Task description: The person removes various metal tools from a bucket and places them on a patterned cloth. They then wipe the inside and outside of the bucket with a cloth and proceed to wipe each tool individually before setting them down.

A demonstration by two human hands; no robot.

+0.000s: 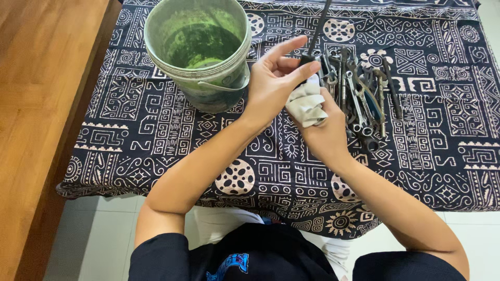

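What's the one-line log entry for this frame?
left hand: pinches thin dark metal tool | right hand: grips crumpled white cloth | nearby: pile of metal wrenches, green-stained plastic bucket

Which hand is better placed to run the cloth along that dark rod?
Right, probably. The right hand already grips the white cloth at the dark rod; the left hand pinches the rod's lower end, steadying it.

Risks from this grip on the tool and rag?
1. The left hand pinches the dark tool only at its lower end, so the long shaft might tip or slip.
2. The white rag in the right hand sits beside the pile of wrenches and may snag.
3. The green bucket stands close to the left hand; a bump might shift it.
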